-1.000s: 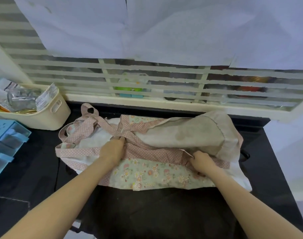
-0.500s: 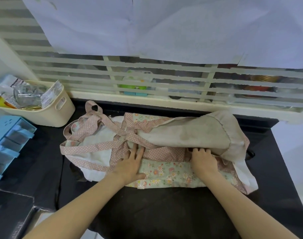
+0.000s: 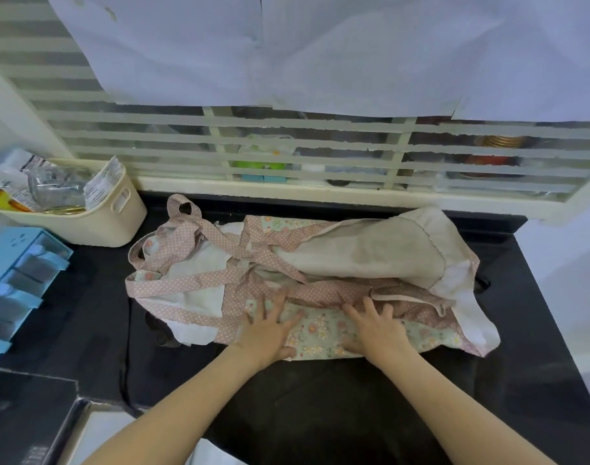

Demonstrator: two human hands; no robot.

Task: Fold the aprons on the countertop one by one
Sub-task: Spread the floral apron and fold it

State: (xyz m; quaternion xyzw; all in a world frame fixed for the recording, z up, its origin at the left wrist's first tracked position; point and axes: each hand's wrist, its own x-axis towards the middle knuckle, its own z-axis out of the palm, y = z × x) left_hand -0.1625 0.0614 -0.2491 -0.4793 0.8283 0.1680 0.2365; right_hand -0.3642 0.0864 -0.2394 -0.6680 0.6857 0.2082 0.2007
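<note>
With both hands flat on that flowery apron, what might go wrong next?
The loose pink dotted straps lie tangled across the apron; folding now could trap them in a lump. The left hand and right hand press only the near edge, so the bunched far layer may slide. The cream basket stands close by.

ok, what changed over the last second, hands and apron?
Both hands let go of the pink-dotted floral apron: a second ago they pinched its straps and fold; now left hand and right hand press flat, fingers spread, on its near floral edge, closer together. The apron, black countertop and cream basket stayed put.
</note>
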